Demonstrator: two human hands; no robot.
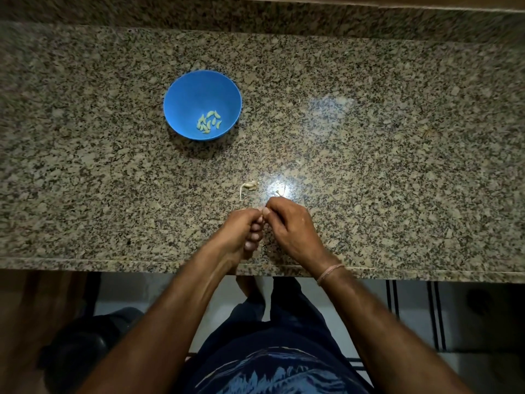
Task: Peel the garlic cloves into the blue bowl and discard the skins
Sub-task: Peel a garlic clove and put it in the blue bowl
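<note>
Nearest, the two forearms reach over the front edge of the speckled granite tabletop [397,166], a thin thread band [329,273] on the right wrist. The left hand [244,231] and right hand [289,228] meet at their fingertips, fingers curled, pinching a tiny pale scrap [260,209] between them; most of it is hidden, so whether it is clove or skin cannot be told. Just beyond lie loose garlic skins [249,185] and a smaller bit [278,192] in the glare. Farther back and to the left stands the blue bowl [193,92], well apart from the hands, with a cluster of peeled cloves [209,122] at its bottom.
</note>
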